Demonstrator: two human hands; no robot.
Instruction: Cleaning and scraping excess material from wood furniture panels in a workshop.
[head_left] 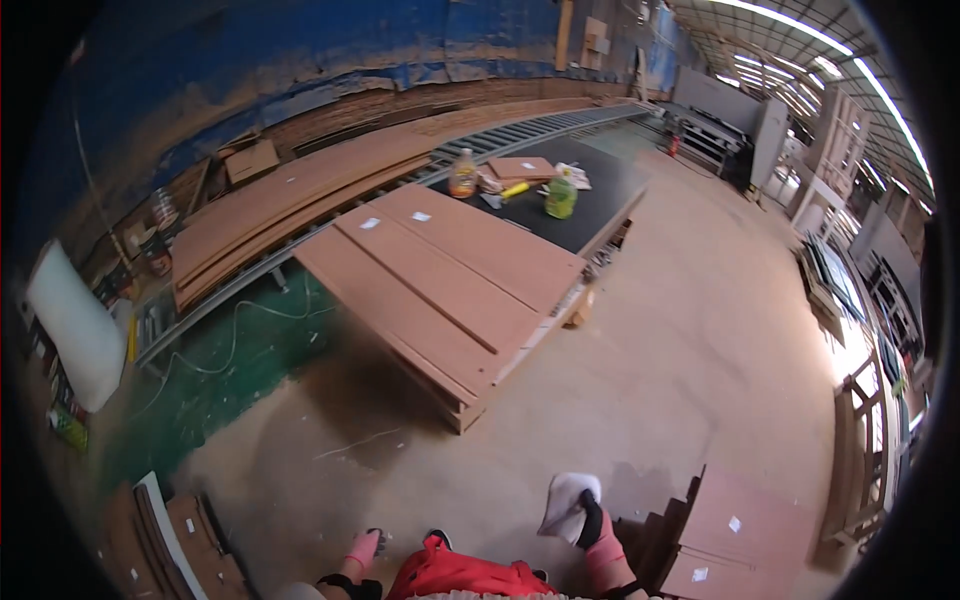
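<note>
My right hand, in a pink glove with dark fingers, is closed on a whitish cloth that hangs over the floor beside a stack of brown panels. My left hand, also in a pink glove with dark fingertips, hangs low on the left. Its fingers look loosely apart, and nothing shows in them. Ahead of me, a brown panel with long grooves and two small white labels lies on a worktable, well beyond both hands.
The black tabletop carries a green bottle, an amber bottle and a yellow-handled scraper. Stacked boards lie on a roller conveyor. More panels stand at lower left. A thin hose crosses the green floor.
</note>
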